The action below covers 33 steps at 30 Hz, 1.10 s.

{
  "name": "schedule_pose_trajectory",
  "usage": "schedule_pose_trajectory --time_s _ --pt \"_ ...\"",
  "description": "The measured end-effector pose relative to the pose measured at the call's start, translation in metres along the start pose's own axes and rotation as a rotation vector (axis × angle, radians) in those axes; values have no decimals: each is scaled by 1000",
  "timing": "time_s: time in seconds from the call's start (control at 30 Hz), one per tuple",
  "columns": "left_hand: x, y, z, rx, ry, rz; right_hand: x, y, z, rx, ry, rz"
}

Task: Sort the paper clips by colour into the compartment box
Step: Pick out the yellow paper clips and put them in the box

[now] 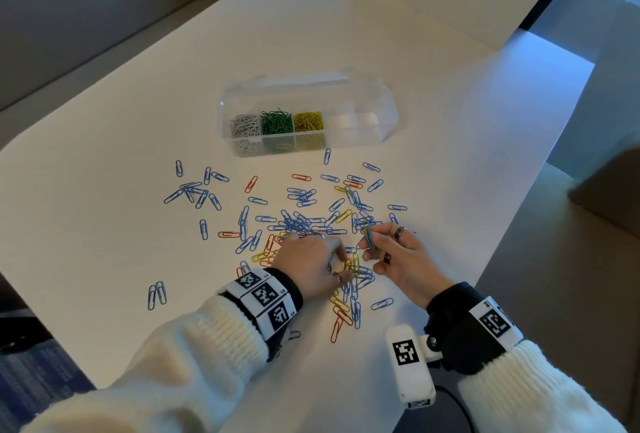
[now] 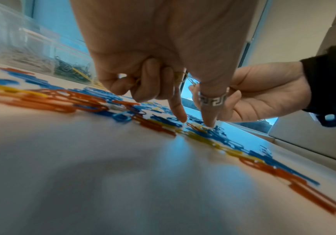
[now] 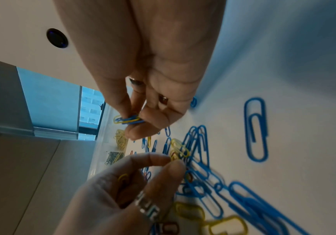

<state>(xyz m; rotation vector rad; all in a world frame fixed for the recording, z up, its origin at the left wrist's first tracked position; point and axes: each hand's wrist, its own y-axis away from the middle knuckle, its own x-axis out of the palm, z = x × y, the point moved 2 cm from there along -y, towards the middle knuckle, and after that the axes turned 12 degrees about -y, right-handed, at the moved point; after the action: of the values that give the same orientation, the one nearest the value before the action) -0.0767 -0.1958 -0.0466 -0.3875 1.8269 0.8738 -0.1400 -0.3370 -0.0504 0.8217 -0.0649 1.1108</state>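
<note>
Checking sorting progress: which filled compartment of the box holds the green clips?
The middle filled compartment, between the white clips and the yellow clips.

box: compartment box [image 1: 360, 121] on table [image 1: 104, 190], frame centre; clips: loose paper clips [image 1: 304, 221] below it

Right hand [image 3: 153, 98] pinching blue and yellow clips [image 3: 129, 119], left hand's fingers [image 3: 175, 168] perhaps touching scattered clips [image 3: 199, 159]

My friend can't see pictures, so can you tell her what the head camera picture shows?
Two hands sort paper clips on a white table: the right hand pinches a few yellow and blue clips, the left hand picks in the loose pile. Behind stands a clear compartment box holding white, green and yellow clips.
</note>
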Motion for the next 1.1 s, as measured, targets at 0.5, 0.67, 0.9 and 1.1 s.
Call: schedule_pose_trajectory --time_s 0.5,0.67,0.9,1.1 --pt "-7 1 18 -142 524 -53 4 2 0 -45 36 54" --pt "-20 5 27 -346 1253 3 5 2 0 -49 57 67" --pt "-20 8 25 -284 1555 48 6 1 1 -64 62 39" --pt "-15 11 32 -321 1452 36 2 -1 0 -83 91 5"
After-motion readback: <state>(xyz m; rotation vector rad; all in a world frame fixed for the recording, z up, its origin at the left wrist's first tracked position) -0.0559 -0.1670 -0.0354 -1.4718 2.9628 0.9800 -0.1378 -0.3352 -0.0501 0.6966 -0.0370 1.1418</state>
